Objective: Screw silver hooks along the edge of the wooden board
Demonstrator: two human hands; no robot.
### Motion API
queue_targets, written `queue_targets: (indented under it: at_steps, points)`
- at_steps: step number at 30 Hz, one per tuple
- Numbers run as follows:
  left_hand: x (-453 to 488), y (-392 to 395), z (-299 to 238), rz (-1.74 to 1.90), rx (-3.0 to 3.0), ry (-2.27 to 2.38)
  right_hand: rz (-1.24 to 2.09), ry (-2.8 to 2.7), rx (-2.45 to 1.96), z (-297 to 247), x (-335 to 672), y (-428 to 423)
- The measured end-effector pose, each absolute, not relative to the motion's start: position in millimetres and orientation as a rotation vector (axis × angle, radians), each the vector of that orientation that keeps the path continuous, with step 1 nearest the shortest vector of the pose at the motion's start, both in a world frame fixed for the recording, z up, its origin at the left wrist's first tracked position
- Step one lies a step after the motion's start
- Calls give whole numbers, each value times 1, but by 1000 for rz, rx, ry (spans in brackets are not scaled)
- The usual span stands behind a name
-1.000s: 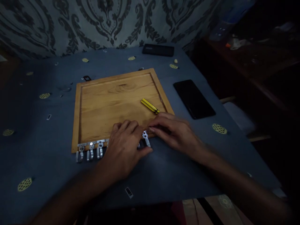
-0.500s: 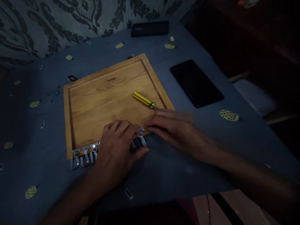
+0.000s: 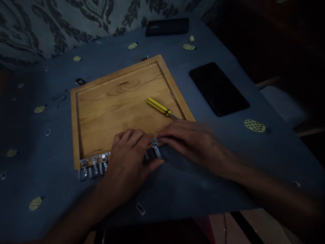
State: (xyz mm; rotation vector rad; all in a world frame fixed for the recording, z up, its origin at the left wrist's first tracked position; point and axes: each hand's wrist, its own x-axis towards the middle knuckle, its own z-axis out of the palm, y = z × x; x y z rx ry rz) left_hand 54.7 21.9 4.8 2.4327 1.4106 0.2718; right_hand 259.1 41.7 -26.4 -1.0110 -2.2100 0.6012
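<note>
A shallow wooden board with a raised frame (image 3: 114, 105) lies on the table. Along its near edge runs a metal hook rail (image 3: 94, 163) with several curved hooks; its middle is hidden by my left hand (image 3: 130, 159). That hand's fingers curl over the rail and the board's edge, with the thumb below. My right hand (image 3: 185, 137) is pinched at the rail's right end, beside the last hook (image 3: 156, 147). Whatever sits between its fingertips is too small or covered to make out. A yellow-handled screwdriver (image 3: 158, 106) rests on the board, its tip reaching toward my right hand.
A black smartphone (image 3: 218, 88) lies right of the board, and a dark phone case (image 3: 167, 27) at the back. A small pale object (image 3: 191, 38) sits near the case. Two hangers, including a dark metal one (image 3: 80, 81), stick out from the board's far edge.
The whole view has shifted slightly, so everything appears a little to the right and higher. Both hands stay at the rail, with the right fingertips still at its right end.
</note>
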Motion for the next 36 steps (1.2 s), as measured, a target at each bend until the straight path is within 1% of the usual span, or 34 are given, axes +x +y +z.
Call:
queue_targets:
  at_steps: [7,20,26,36]
  points:
    - [54,21,6,275,2421,1406,657,-2187,-1059,-28,259,39]
    - [53,19,4,316,2439,1385,697,-2146,-1009,-25,257,39]
    - [53,20,5,274,2442,1412,650,-2092,-1006,-24,257,37]
    - [53,19,4,308,2448,1397,691,-2156,-988,-26,255,35]
